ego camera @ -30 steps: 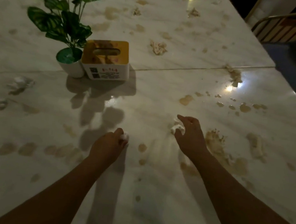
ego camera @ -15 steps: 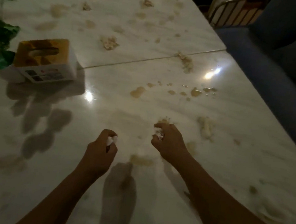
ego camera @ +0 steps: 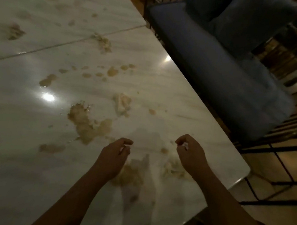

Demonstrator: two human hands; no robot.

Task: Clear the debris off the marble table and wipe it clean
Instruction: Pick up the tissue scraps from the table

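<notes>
Small white scraps (ego camera: 185, 146) are pinched in the left hand (ego camera: 115, 156) and right hand (ego camera: 191, 155). The wet clump (ego camera: 87, 122) ahead of them could be smeared across the bench (ego camera: 17, 110) if wiped.

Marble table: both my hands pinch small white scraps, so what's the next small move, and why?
Probably reach the left hand forward to gather the pale clump lying ahead of it. Both it and the right hand hold only tiny white scraps, and solid lumps should go before the brown smear gets wiped.
</notes>
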